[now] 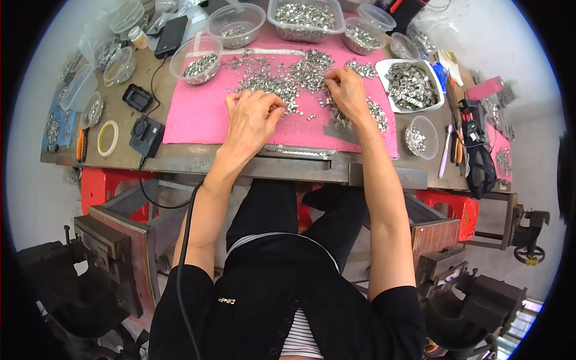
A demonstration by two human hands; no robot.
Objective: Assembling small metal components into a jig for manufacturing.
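From where I stand, small shiny metal pieces lie in loose heaps over the middle and far part of a pink mat, thinning to single bits toward its near edge. The person's left hand is over the near left side of the main spread, back up, fingers curled and thumb close to the forefinger; I can't tell whether a piece is pinched there. The right hand is at the heap's right side, partly closed, fingertips bent down to the pieces; what it has hold of, if anything, is hidden from me.

A clear round tub with more pieces stands at the mat's far left corner. Past the mat's far edge is a big rectangular tub, well filled. By the mat's right edge sits a white tub heaped with pieces, and nearer the front edge of the workbench is a small clear bowl holding a few.

Toward the bench's left end are a black box with a cable, a roll of tape and orange handles. A purple stick lies near the front edge on the right. Red stools show under both ends.
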